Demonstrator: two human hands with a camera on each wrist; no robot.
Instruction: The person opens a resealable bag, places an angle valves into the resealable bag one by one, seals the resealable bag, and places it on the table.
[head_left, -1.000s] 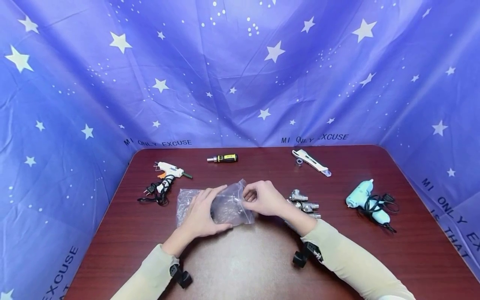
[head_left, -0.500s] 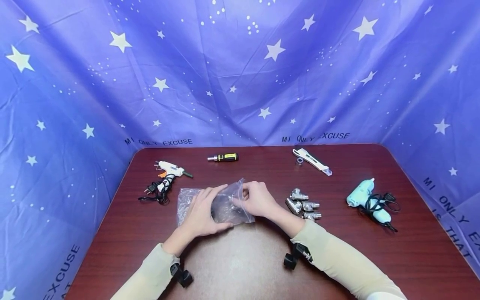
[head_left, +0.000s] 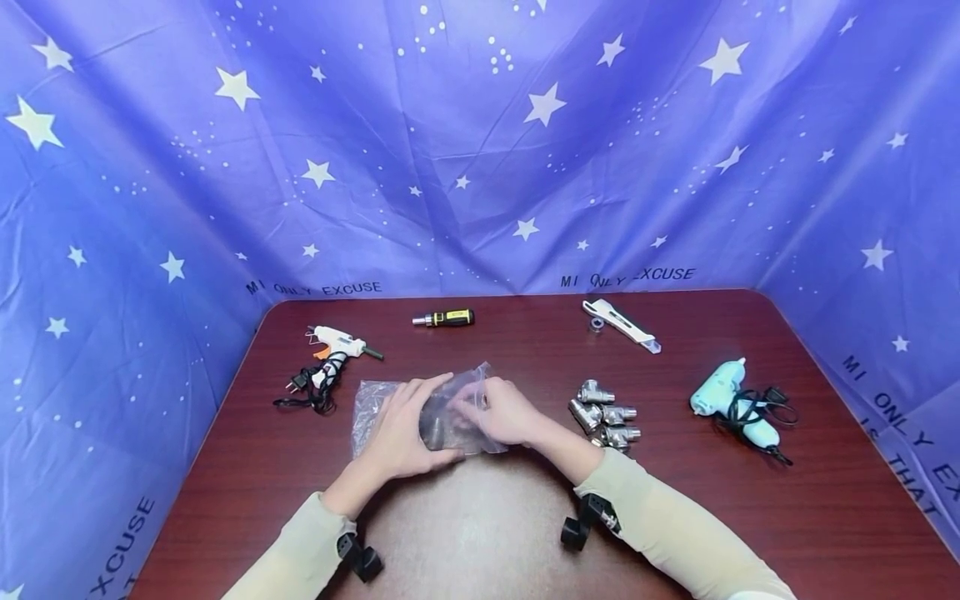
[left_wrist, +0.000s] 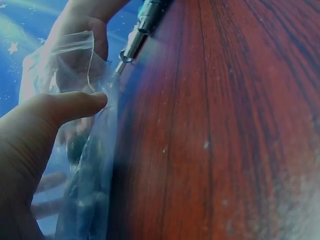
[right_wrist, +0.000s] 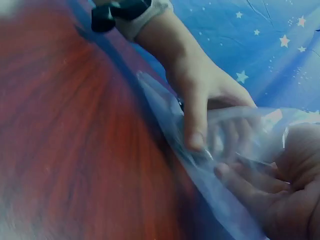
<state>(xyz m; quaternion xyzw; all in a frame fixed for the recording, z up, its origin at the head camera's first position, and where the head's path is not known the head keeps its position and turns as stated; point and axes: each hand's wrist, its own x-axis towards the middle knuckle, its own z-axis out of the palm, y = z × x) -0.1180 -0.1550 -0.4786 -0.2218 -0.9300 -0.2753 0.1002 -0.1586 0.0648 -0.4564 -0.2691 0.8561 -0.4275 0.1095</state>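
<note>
Left hand (head_left: 401, 423) cupped, right hand (head_left: 507, 412) seemingly outstretched

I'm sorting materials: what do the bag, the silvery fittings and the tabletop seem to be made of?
Bag: thin, clear, glossy plastic film; it creases and the right hand partly shows through.
Silvery fittings: probably metal, polished or plated, given their bright highlights.
Tabletop: wood or laminate, smooth, slightly glossy; grain lines and a pale reflection show.
</note>
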